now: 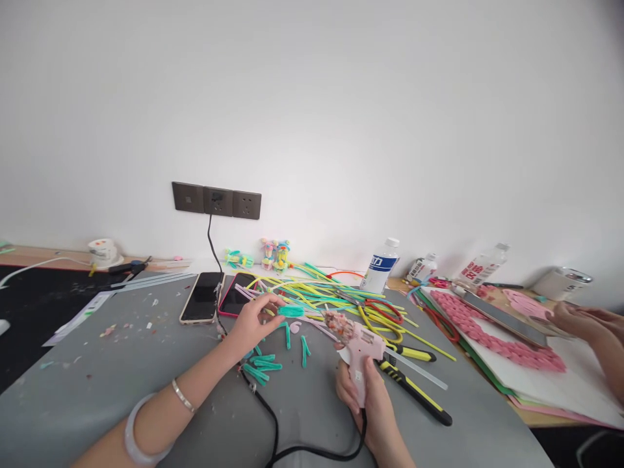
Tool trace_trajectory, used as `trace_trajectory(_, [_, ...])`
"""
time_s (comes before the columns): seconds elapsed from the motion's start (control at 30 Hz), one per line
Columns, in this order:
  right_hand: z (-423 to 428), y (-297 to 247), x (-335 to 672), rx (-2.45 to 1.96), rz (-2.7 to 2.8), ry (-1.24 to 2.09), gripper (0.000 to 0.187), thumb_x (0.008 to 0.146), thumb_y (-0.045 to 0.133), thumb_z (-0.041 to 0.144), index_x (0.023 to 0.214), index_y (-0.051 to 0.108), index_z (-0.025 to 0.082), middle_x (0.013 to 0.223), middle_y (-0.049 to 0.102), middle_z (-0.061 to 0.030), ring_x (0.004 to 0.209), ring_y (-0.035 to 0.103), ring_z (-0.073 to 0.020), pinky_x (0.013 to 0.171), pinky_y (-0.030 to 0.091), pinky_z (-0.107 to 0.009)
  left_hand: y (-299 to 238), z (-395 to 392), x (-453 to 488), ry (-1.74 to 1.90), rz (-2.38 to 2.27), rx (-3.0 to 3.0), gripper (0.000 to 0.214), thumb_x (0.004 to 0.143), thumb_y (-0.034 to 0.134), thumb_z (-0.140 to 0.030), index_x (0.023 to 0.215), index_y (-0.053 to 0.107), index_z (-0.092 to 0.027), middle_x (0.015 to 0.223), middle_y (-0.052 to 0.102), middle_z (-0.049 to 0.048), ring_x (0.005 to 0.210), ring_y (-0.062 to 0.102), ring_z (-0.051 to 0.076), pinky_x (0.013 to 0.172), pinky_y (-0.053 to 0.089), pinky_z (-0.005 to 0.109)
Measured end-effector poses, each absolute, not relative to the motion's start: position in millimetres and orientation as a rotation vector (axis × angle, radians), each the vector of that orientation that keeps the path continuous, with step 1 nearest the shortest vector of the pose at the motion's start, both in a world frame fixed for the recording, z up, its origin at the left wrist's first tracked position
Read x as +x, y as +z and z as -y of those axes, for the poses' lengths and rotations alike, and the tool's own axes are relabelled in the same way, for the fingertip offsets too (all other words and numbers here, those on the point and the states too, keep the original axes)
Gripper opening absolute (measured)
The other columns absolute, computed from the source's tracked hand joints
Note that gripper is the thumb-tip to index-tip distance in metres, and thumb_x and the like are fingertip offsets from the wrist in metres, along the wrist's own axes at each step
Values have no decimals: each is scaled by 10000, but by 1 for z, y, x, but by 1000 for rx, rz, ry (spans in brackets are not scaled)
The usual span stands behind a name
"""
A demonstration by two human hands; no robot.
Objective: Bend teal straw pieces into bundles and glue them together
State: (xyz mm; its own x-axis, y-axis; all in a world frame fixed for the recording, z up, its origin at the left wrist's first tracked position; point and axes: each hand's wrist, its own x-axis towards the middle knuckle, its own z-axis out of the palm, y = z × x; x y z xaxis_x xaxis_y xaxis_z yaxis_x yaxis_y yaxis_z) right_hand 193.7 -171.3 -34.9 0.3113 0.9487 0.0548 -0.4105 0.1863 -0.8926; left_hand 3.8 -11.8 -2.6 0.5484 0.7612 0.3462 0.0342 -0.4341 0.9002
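My right hand (363,396) is wrapped round the handle of a pink hot glue gun (363,357), whose nozzle end is caked with lumpy residue. A clear glue stick (419,369) juts out of its back. Between the fingertips of my left hand (258,322) is a folded teal pipe cleaner (291,312), held close to the nozzle; I cannot tell if they touch. Several short bent teal pipe cleaners (263,365) lie on the grey mat below. A small lilac curl (295,327) rests beside them.
Long yellow and green pipe cleaners (316,286), red-handled scissors (385,311) and pliers (419,393) crowd the middle and right. Two phones (201,298) lie left. A black cord (266,406) crosses the mat. A bottle (380,268) stands behind. Another person's hands (592,325) are at right.
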Motion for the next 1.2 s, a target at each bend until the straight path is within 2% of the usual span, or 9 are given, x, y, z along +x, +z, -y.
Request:
trace_trajectory(0.33, [166, -34, 177, -967, 807, 1155, 502, 903, 479, 670, 865, 550, 175, 489, 380, 80, 351, 215, -47, 390, 112, -211, -5, 15, 4, 963, -657, 1989, 142, 841, 608, -217, 979, 643, -216, 1037, 676, 58, 823, 656, 173, 738, 558, 283])
trace_trajectory(0.47, [162, -35, 172, -964, 841, 1176, 493, 907, 495, 649, 870, 565, 162, 488, 388, 79, 347, 226, -47, 385, 137, -211, -6, 16, 5, 966, -645, 2007, 133, 838, 619, -217, 969, 642, -214, 1020, 678, 58, 838, 657, 178, 731, 568, 282])
trace_trajectory(0.6, [159, -43, 174, -968, 910, 1169, 518, 907, 488, 656, 792, 563, 156, 491, 398, 70, 343, 250, -43, 365, 164, -206, -7, 16, 6, 974, -654, 2004, 132, 839, 619, -221, 970, 632, -210, 997, 672, 50, 827, 655, 170, 731, 576, 279])
trace_trajectory(0.8, [158, -50, 176, -959, 916, 1191, 492, 920, 489, 634, 917, 571, 149, 496, 409, 79, 341, 264, -40, 362, 183, -191, -8, 16, 7, 972, -648, 2003, 131, 837, 618, -219, 966, 627, -202, 991, 661, 40, 794, 659, 152, 723, 579, 272])
trace_trajectory(1.2, [158, -54, 174, -997, 900, 1150, 501, 908, 488, 656, 859, 547, 161, 496, 403, 83, 335, 267, -32, 351, 173, -180, -11, 13, 6, 996, -621, 2064, 133, 840, 628, -199, 971, 624, -220, 1000, 672, 31, 824, 660, 154, 749, 577, 275])
